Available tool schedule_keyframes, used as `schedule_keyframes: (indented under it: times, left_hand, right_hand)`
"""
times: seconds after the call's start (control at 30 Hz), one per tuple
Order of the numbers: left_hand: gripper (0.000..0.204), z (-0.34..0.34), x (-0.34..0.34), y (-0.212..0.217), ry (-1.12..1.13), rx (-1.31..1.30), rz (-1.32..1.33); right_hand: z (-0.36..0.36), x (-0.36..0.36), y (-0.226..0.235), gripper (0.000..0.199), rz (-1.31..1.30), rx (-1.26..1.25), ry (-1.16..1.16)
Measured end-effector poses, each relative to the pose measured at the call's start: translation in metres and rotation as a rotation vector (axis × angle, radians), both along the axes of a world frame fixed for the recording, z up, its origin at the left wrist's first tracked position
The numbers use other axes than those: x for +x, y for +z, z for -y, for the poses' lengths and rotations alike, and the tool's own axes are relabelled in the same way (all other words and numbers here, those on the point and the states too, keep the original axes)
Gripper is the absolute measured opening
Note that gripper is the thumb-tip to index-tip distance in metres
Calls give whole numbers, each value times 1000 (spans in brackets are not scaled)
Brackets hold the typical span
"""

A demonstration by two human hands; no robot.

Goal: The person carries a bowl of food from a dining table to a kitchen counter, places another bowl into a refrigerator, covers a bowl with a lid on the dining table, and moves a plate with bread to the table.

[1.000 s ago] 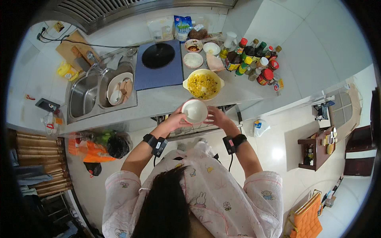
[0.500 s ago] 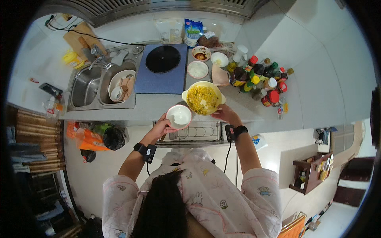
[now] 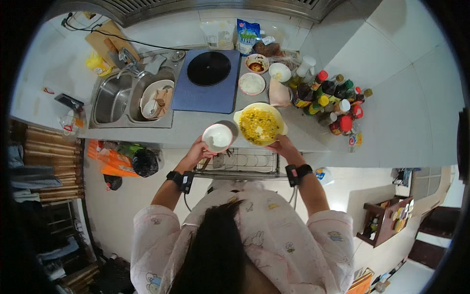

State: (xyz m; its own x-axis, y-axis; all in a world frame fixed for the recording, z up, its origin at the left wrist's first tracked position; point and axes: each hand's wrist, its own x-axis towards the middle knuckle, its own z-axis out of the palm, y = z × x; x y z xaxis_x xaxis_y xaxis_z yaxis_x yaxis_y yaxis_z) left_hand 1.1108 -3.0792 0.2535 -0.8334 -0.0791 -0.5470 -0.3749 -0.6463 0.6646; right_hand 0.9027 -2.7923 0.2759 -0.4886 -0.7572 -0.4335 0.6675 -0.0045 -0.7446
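Observation:
My left hand (image 3: 197, 152) grips the near-left side of a white bowl (image 3: 217, 138) with a reddish rim, held at the counter's front edge; its inside shows white. On the right, my right hand (image 3: 285, 148) is closed on the near-right rim of a pale yellow two-handled pot (image 3: 237, 118). Yellow, corn-like food (image 3: 259, 125) with green bits and a pale patch fills the pot. A small gap separates bowl and pot. The undersides of both, and some of my fingers, are hidden.
Behind the pot stand a bowl of white food (image 3: 252, 84), a bowl with dark sauce (image 3: 257, 63) and a small white bowl (image 3: 280, 72). Several sauce bottles (image 3: 338, 93) crowd the right. A blue-framed cooktop (image 3: 205, 100) and a double sink (image 3: 110, 105) lie left. Below, a wire drawer (image 3: 249, 161) is pulled out.
The white bowl has moved left, away from the pot, in my left hand. My right hand stays on the pot's rim. The whole view has shifted slightly.

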Motion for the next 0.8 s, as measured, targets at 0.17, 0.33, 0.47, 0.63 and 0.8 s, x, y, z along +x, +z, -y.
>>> schedule_keyframes:
  times: [0.17,0.33,0.47,0.63,0.8]
  left_hand:
    - [59,-2,-30,9,-96,-113,19]
    - [57,-13,-63,7,-100,-122,15]
    - [52,-21,-93,10,-179,-157,9]
    - [46,-35,-120,-9,-188,-270,-3]
    - [48,-42,-142,-17,-217,-299,47]
  right_hand:
    - [-35,10,1,40,183,73,-233]
    - [-58,15,14,42,70,60,-339]
    - [-64,17,31,39,-15,139,-341]
    - [-68,24,31,33,-22,67,-427]
    - [-69,20,39,32,7,99,-443]
